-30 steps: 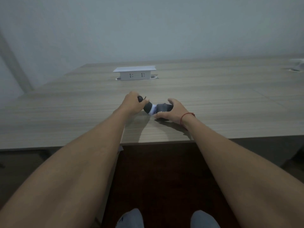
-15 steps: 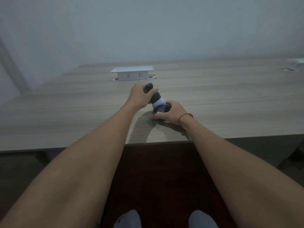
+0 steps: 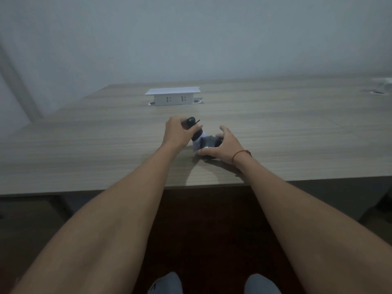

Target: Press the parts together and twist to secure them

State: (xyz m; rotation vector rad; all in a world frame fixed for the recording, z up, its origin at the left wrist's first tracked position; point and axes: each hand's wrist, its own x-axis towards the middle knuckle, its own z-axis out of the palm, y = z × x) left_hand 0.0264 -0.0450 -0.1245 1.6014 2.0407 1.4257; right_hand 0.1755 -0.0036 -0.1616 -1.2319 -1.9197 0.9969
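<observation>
Both hands on dark bottle

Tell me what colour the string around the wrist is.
Red; the string circles the right wrist, seen in the head view.

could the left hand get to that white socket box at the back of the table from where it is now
Probably yes. The table between the left hand and the white socket box is bare, though its fingers grip the black and white object.

Dim, bluish, soft wide-angle haze
</observation>
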